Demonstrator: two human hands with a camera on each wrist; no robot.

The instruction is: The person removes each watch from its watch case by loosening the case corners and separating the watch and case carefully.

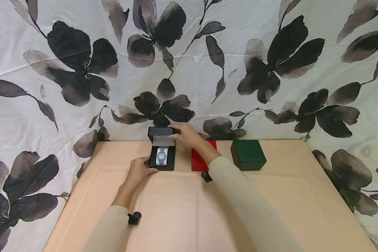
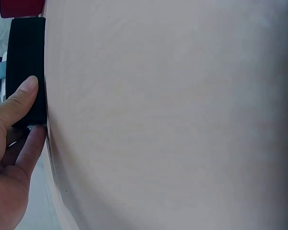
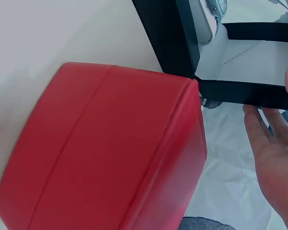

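A black watch box stands on the table with its lid raised. Inside sits a wristwatch with a grey-blue strap, wrapped round a white cushion. My left hand grips the base at its near left corner; in the left wrist view the thumb lies on the front wall and fingers reach round the side. At the lid's right edge is my right hand, which holds the lid between thumb and fingers, as the right wrist view shows with the hand at the lid wall.
Right of the black box stands a red box, partly hidden under my right forearm. Farther right is a closed dark green box. A floral cloth hangs behind the table, which has a peach-coloured cover.
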